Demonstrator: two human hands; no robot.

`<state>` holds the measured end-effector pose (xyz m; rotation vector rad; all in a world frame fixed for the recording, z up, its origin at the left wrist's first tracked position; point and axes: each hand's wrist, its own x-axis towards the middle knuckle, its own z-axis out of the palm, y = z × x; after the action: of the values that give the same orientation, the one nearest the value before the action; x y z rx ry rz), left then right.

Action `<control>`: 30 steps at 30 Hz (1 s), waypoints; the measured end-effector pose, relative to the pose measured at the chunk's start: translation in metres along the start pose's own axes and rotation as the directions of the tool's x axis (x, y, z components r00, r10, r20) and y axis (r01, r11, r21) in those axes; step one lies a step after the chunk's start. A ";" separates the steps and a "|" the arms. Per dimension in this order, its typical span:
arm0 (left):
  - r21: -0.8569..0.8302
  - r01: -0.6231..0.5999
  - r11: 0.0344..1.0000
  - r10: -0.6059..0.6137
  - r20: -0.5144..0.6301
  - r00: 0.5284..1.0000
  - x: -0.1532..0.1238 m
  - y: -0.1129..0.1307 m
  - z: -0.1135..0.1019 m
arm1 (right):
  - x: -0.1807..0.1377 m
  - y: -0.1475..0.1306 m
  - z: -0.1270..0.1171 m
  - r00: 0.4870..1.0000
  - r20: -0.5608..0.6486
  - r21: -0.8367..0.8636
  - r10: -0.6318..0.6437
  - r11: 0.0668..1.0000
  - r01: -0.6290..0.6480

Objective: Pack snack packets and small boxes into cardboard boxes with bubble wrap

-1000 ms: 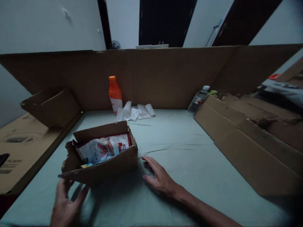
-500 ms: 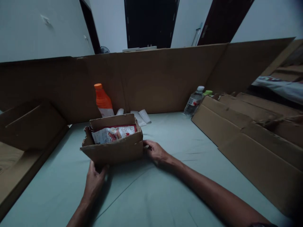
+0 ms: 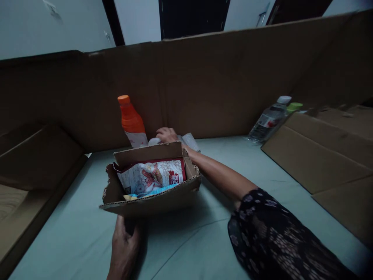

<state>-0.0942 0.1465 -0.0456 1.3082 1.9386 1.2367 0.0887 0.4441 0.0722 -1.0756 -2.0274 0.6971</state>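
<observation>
A small open cardboard box (image 3: 163, 198) stands on the pale green sheet (image 3: 72, 241) before me. Inside it lies a white and red snack packet (image 3: 151, 177) with a blue-edged item under it. My left hand (image 3: 125, 247) grips the box's near wall from below. My right hand (image 3: 166, 135) reaches past the box's far side and rests, fingers curled, on the clear plastic bags (image 3: 190, 140) beside the orange bottle (image 3: 132, 122). The box's back flap hides most of those fingers and the bags.
A tall cardboard wall (image 3: 221, 81) closes the back. Flattened cardboard (image 3: 317, 155) lies on the right, with a clear water bottle (image 3: 269, 118) and a green-capped one (image 3: 294, 107) behind it. More cardboard (image 3: 35, 155) sits on the left.
My right hand left the box's right side and stretched forward to the plastic bags behind it. The left hand stayed on the box's near wall. The view tipped down and closer.
</observation>
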 end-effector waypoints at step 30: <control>-0.082 -0.634 0.769 0.592 0.466 0.658 -0.117 0.070 0.034 | -0.390 -0.097 -0.041 0.970 0.144 -0.217 0.195 0.963 -0.161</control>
<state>0.0138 0.0638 -0.0107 2.1984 1.2321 0.9637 0.2281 0.0669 0.0323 -1.3742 -2.1979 0.6996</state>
